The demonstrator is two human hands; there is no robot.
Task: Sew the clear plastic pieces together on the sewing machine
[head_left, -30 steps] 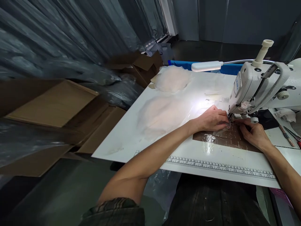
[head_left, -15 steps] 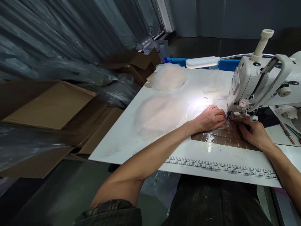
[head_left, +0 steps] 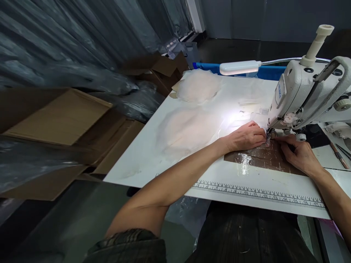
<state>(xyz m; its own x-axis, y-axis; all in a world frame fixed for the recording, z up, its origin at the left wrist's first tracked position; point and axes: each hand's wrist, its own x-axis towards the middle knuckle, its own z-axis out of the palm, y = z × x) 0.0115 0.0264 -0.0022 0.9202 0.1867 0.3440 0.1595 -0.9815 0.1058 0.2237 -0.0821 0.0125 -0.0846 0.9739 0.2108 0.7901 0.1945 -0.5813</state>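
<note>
A white sewing machine stands at the right, its presser foot low over the work. From the left, my left hand reaches to the foot, fingers curled together at a small, pale, see-through piece of fabric. My right hand is on the other side of the foot, with thumb and index finger pinched close to the needle area. What lies between those fingertips is too small to make out. Under both hands, a shiny brown sheet covers part of the white table.
Two piles of sheer pale pink fabric, a nearer pile and a farther pile, lie on the left. A lamp lights the table. A printed ruler runs along the front edge. Cardboard boxes stand beside the table; tools lie far right.
The view has shifted slightly, so the machine sits a little farther right and higher in the picture. Both hands stay beside the presser foot with little visible movement.
</note>
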